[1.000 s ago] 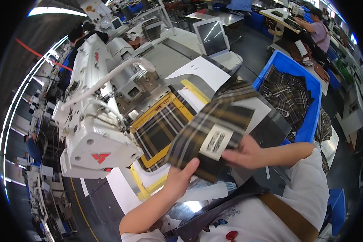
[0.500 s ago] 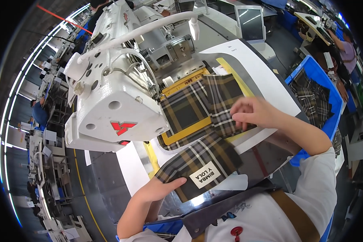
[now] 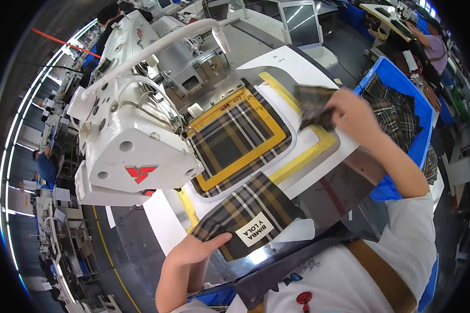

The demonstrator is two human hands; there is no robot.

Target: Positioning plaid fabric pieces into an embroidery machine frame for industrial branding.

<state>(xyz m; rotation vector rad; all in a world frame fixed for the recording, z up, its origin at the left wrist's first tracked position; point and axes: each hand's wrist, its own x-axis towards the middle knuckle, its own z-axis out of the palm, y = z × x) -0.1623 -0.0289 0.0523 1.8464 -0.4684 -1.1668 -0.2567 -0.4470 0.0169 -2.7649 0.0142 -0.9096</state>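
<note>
My left hand (image 3: 196, 249) is closed on the edge of a plaid fabric piece (image 3: 241, 198), its thumb lying on top. A white label (image 3: 254, 229) with dark lettering sits on that piece, near the table's front edge. My right hand (image 3: 354, 113), somewhat blurred, pinches a second, crumpled plaid piece (image 3: 313, 100) and holds it up right of the clamp. Inside the yellow clamp frame (image 3: 240, 166), another plaid piece (image 3: 225, 136) lies flat beside the sewing head. Yellow strips (image 3: 310, 156) edge the template to the right of it.
A white industrial sewing machine (image 3: 136, 141) fills the left, its tube arching overhead. A blue bin (image 3: 428, 122) heaped with plaid fabric (image 3: 394, 112) stands at the right. A screen (image 3: 302, 26) is at the back. Other people work at far benches.
My right hand has lifted the plaid piece off the clamp frame and carried it up and right, uncovering the frame and yellow strips. My left hand keeps its hold on the labelled piece.
</note>
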